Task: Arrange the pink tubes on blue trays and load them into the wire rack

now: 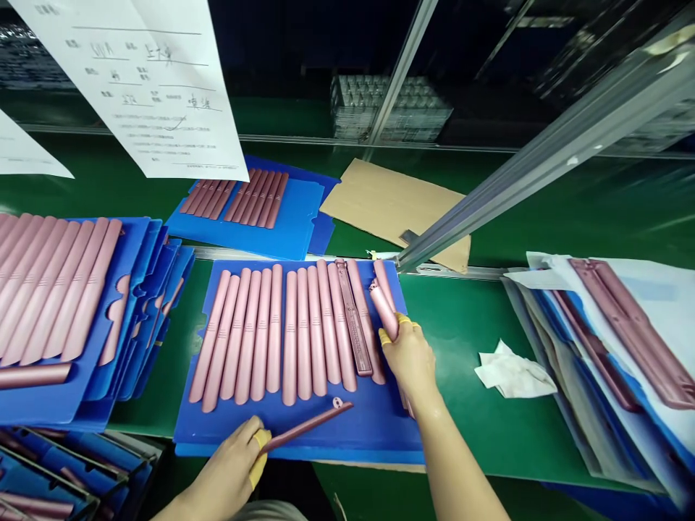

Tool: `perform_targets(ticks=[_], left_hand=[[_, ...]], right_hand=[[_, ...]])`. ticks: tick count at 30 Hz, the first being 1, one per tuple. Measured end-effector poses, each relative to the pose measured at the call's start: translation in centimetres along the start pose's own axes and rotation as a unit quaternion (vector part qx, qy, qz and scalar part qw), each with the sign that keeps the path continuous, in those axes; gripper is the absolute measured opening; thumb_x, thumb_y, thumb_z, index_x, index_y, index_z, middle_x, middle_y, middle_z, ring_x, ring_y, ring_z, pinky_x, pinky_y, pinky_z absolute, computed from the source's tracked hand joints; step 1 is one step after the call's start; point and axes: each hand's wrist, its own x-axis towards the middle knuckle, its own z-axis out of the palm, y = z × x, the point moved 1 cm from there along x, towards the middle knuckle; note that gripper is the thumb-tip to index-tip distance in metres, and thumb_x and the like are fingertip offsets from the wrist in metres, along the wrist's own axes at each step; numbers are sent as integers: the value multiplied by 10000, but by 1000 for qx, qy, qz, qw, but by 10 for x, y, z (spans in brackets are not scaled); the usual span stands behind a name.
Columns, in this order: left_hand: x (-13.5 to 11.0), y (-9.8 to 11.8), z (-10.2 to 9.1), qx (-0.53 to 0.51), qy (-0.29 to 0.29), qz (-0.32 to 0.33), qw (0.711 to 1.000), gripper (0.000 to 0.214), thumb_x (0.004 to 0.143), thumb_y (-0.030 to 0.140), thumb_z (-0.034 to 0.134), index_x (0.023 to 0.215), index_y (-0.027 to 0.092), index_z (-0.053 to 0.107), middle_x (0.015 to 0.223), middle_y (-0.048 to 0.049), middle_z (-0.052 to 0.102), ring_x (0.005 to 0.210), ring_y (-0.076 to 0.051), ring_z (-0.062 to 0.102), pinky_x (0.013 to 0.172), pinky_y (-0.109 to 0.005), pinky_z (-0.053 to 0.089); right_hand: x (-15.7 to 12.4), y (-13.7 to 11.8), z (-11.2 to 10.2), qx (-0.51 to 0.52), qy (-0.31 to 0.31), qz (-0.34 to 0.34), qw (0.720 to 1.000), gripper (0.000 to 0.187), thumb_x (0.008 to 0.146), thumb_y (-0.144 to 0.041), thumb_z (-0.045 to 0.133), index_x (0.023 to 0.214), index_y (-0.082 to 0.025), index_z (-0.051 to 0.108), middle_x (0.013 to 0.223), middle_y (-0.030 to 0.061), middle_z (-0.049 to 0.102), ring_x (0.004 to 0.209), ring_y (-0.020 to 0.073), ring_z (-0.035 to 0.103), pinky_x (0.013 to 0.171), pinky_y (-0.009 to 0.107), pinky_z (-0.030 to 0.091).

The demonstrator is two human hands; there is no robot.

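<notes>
The left hand (233, 463) pinches one end of a thin pink strip (309, 425) between fingertips in yellow cots, so the strip lies low across the blue sheet (374, 434). The right hand (410, 356) is closed around a pink shell (384, 310) at the right end of the row of shells (282, 336). The cots probably keep marks off the finish. A white cloth (513, 373) lies near on the green bench (461, 333).

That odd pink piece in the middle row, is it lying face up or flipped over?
Flipped over: the odd pink piece shows its hollow, ribbed inside, while the neighbouring pink pieces show smooth rounded backs.
</notes>
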Motion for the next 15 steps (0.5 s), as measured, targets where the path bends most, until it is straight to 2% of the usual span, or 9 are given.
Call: perform_targets(ticks=[2, 4, 7, 10, 13, 15], left_hand=[[-2, 5, -10, -65, -8, -38, 997, 166, 891, 163, 408, 937, 206, 561, 963, -51, 577, 872, -138, 595, 821, -238, 495], [-3, 9, -19, -105, 9, -72, 992, 148, 900, 221, 418, 949, 204, 557, 990, -56, 583, 905, -143, 594, 855, -248, 481], [1, 12, -24, -148, 42, -134, 979, 186, 894, 319, 449, 979, 206, 571, 968, -53, 599, 879, -155, 599, 831, -256, 482], [7, 19, -24, -196, 69, -167, 964, 221, 871, 380, 484, 967, 212, 592, 950, -43, 612, 874, -167, 597, 834, -268, 473], [13, 30, -22, -259, 118, -193, 939, 248, 837, 422, 527, 956, 218, 604, 988, -41, 631, 916, -186, 594, 876, -292, 448], [18, 37, -21, -310, 147, -225, 912, 280, 814, 453, 553, 949, 213, 605, 980, -46, 648, 924, -200, 601, 879, -308, 444]], right_hand=[[-4, -6, 2, -80, -19, -1, 997, 364, 883, -284, 386, 1197, -131, 489, 1050, 151, 570, 805, 258, 626, 683, 372, 477], [-4, -8, 4, -114, -26, -11, 993, 312, 888, -243, 356, 1128, -125, 515, 987, 131, 582, 776, 255, 635, 642, 354, 476], [0, -9, 7, -94, -30, -41, 994, 297, 886, -251, 377, 1128, -137, 506, 1011, 118, 591, 805, 245, 639, 659, 337, 481], [6, -13, 9, -83, -30, -56, 995, 302, 878, -252, 394, 1149, -162, 492, 1068, 118, 586, 817, 248, 642, 663, 344, 484], [10, -16, 6, -105, -52, -52, 992, 274, 857, -182, 379, 1097, -156, 508, 949, 108, 631, 776, 246, 648, 649, 339, 475], [11, -13, -1, -113, -62, -49, 990, 251, 835, -163, 394, 1048, -154, 526, 869, 102, 648, 755, 241, 648, 642, 327, 464]])
